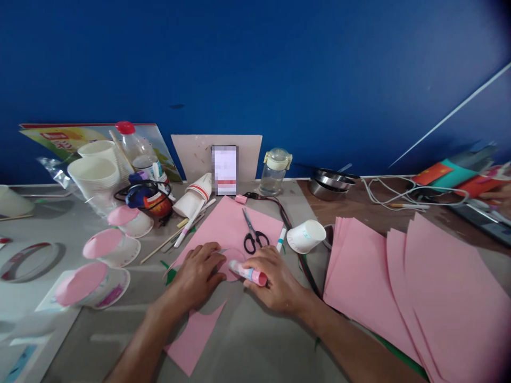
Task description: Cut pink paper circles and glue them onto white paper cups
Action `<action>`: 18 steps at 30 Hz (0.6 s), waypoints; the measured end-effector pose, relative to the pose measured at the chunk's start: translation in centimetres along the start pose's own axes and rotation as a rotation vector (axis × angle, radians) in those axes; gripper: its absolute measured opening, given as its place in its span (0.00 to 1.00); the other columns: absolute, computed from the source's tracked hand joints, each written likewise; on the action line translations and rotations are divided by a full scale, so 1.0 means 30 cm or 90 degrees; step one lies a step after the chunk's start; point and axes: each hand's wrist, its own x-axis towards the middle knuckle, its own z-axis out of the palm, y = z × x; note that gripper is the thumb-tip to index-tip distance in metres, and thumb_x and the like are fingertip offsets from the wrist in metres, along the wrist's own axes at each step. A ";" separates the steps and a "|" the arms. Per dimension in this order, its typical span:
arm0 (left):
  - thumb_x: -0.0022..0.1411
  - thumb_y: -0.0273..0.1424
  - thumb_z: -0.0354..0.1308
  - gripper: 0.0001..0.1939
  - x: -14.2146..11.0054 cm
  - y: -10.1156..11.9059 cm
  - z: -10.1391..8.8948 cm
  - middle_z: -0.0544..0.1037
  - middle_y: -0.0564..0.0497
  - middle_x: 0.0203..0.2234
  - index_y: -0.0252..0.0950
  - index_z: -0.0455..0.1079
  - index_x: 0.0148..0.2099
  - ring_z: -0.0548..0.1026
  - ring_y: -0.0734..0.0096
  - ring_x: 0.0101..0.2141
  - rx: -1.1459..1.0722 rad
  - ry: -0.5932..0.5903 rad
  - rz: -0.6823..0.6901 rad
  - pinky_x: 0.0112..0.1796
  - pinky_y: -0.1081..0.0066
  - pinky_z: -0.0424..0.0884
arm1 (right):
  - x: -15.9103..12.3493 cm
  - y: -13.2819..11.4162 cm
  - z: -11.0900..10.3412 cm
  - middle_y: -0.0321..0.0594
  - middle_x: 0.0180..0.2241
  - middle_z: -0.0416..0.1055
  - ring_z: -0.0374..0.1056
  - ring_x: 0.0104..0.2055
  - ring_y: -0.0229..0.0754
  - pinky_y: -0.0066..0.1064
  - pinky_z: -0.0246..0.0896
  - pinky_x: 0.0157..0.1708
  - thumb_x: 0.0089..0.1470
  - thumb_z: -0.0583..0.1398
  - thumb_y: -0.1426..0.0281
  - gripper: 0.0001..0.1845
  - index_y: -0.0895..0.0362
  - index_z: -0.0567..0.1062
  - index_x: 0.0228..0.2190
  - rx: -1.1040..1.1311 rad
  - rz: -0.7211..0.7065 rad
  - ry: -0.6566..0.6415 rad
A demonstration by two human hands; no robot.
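Observation:
My right hand (275, 276) is closed round a glue stick (249, 274) with a pink end, its tip down on a pink paper circle (229, 268). My left hand (202, 268) holds the left edge of that circle, thumb and fingers pressing on it. The circle lies partly over a larger pink sheet (227, 218). On this sheet rest black-handled scissors (252, 234), just beyond my hands. A cut pink scrap (197, 335) lies nearer to me. To the right, a white paper cup (306, 236) lies on its side.
Several cups with pink covers (106, 247) lie at left, before stacked paper cups (96, 173). A phone (224, 170) leans at the back beside a clear jar (274, 173). Pink sheets (367, 276) lie at right, steel bowls (331, 185) behind. Another person's hand (497, 197) shows far right.

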 end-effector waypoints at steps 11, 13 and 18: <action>0.59 0.33 0.58 0.13 0.000 0.007 -0.007 0.70 0.40 0.51 0.36 0.71 0.46 0.69 0.52 0.50 0.004 -0.015 -0.003 0.47 0.53 0.65 | 0.003 0.007 0.007 0.40 0.33 0.70 0.64 0.38 0.45 0.38 0.54 0.42 0.48 0.63 0.74 0.15 0.54 0.72 0.40 -0.039 -0.038 -0.010; 0.59 0.33 0.59 0.13 0.000 0.006 -0.009 0.70 0.40 0.51 0.37 0.71 0.47 0.68 0.52 0.50 0.005 -0.021 -0.004 0.48 0.53 0.65 | 0.002 0.013 0.010 0.39 0.33 0.70 0.64 0.39 0.45 0.38 0.55 0.42 0.48 0.63 0.74 0.15 0.54 0.72 0.41 -0.042 -0.046 -0.008; 0.58 0.32 0.60 0.14 0.002 0.010 -0.016 0.70 0.40 0.52 0.37 0.71 0.47 0.68 0.52 0.51 0.002 -0.036 -0.014 0.48 0.54 0.65 | -0.002 0.025 0.015 0.40 0.35 0.68 0.64 0.40 0.45 0.38 0.58 0.43 0.48 0.63 0.76 0.18 0.53 0.71 0.43 -0.032 -0.046 0.004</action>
